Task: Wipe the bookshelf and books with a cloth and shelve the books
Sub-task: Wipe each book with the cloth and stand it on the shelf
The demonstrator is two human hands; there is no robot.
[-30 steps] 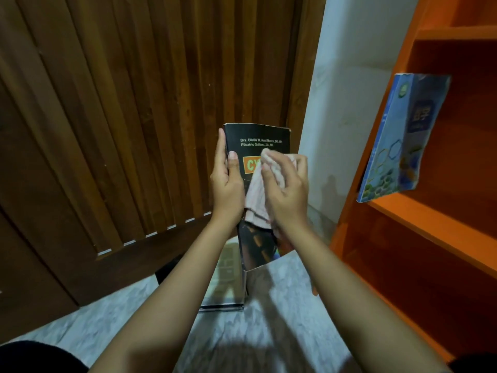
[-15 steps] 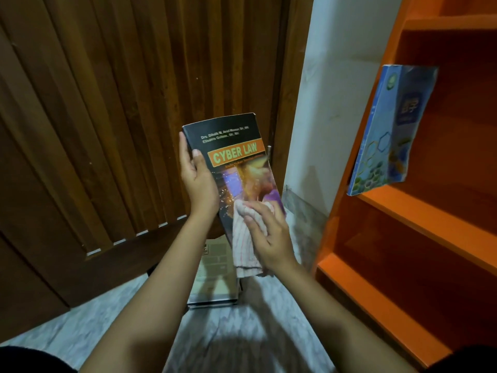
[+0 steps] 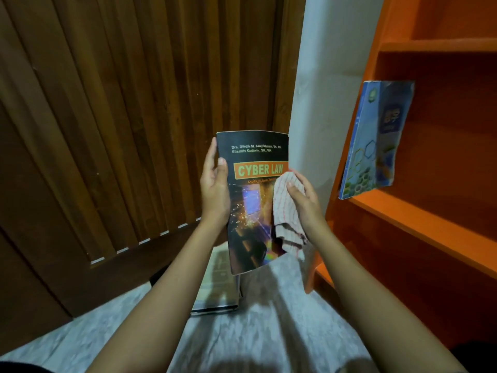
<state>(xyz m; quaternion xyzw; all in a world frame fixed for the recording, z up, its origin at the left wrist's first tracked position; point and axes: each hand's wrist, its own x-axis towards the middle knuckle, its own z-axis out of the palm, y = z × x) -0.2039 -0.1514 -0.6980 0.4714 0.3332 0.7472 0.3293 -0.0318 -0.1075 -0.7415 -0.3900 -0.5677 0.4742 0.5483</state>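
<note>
Your left hand [image 3: 215,189] grip is clamped on the book [image 3: 252,200] at its left edge, cover facing you. Your right hand [image 3: 304,203] grip holds the cloth [image 3: 286,214] against the cover's right side. Beyond, a stack [image 3: 217,289] lies on the floor [image 3: 269,332]; a blue book [image 3: 376,138] stands on the shelf [image 3: 419,219].

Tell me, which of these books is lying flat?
The pale book on the floor. The Cyber Law book is held upright; the blue book stands on the orange bookshelf.
</note>
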